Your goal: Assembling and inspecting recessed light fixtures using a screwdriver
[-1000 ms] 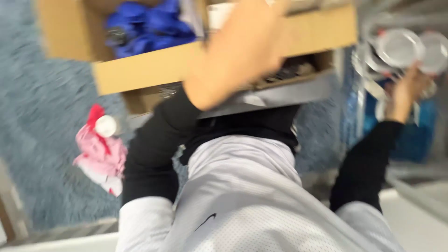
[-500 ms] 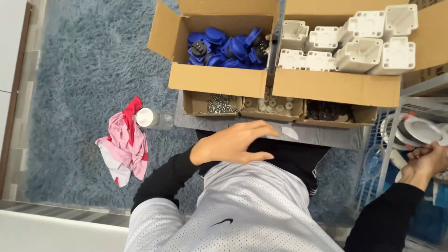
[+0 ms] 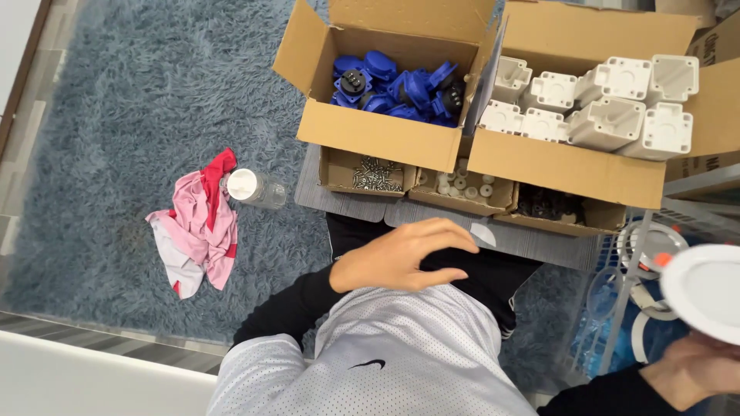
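Note:
My left hand (image 3: 401, 258) rests flat on my lap, fingers slightly apart, holding nothing. My right hand (image 3: 690, 374) is at the lower right corner and grips the edge of a round white plastic disc (image 3: 705, 291), lifted beside a wire basket (image 3: 617, 308) of similar round parts. In front of me a cardboard box (image 3: 378, 135) holds blue plastic parts (image 3: 397, 88). Another cardboard box (image 3: 566, 166) holds white square plastic housings (image 3: 609, 104).
Three small open trays lie below the boxes: screws (image 3: 374, 173), small white caps (image 3: 462, 186), black bits (image 3: 547, 204). On the blue shaggy rug (image 3: 131, 100) lie a clear bottle with white cap (image 3: 254, 187) and a pink-and-red cloth (image 3: 200, 223). A grey board (image 3: 532, 243) sits under the trays.
My left hand dropped from in front of the camera down onto my lap. My right hand came away from the basket holding a white disc. The view steadied.

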